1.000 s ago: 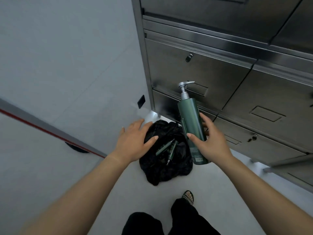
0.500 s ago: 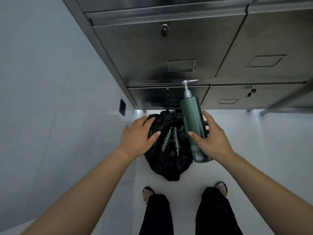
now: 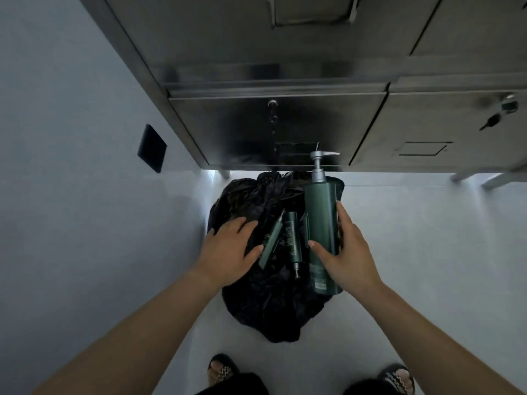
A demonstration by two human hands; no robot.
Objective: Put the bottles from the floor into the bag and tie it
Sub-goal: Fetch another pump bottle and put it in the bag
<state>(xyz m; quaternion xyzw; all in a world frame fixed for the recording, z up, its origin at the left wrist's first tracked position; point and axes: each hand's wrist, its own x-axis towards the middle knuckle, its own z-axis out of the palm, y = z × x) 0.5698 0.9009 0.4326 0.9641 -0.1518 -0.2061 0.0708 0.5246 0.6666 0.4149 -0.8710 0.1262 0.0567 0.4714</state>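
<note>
- The black bag (image 3: 271,303) lies crumpled on the pale floor (image 3: 413,238), just in front of the steel cabinet (image 3: 285,124); every place below is given from this bag.
- The right hand (image 3: 346,252) is clamped around the large green pump bottle (image 3: 320,223), thumb on its near face and fingers behind, holding it upright with the pump on top over the bag's right edge. Judged from the pose, this keeps the heavy base leading so it can drop straight into the mouth.
- The left hand (image 3: 229,246) is spread flat, gripping nothing, and presses on the bag's left side. It seems placed to pin the loose plastic down and keep the mouth spread for the bottle.
- Two smaller green bottles (image 3: 285,240) lie side by side inside the open bag, between the two hands.
- No other bottle shows on the floor around the bag, so this looks like the last one before tying.
</note>
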